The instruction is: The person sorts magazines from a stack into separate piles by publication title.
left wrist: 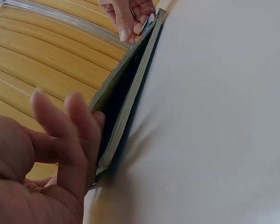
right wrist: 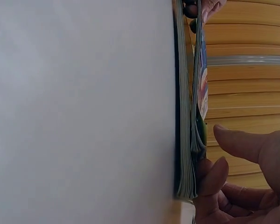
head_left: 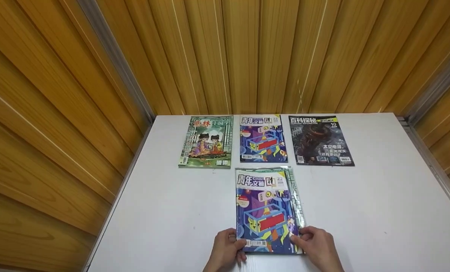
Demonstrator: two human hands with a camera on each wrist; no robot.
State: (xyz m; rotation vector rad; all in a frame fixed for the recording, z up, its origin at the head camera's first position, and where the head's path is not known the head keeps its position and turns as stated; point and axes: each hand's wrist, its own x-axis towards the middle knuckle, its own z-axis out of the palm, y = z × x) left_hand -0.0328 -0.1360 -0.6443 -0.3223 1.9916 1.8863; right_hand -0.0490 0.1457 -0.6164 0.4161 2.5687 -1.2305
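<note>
A stack of magazines point(head_left: 264, 211) lies near the table's front edge, a purple-and-blue cover on top. Beneath it a green magazine point(head_left: 296, 192) peeks out along the right side. My left hand point(head_left: 228, 247) grips the stack's lower left corner, thumb on the cover. At the lower right corner my right hand point(head_left: 316, 243) holds the edge, thumb at the cover's side. In the right wrist view, the fingers point(right wrist: 212, 179) of that hand sit at a gap between the upper magazine and thicker pages point(right wrist: 184, 140) below. The left wrist view shows a similar gap along the stack's edge point(left wrist: 130, 98).
Three magazines lie in a row at the back of the white table point(head_left: 164, 211): a green one point(head_left: 207, 143) at left, a purple one point(head_left: 263, 139) in the middle, and a dark one point(head_left: 319, 141) at right. Wood-patterned walls point(head_left: 228, 56) rise behind and beside the table.
</note>
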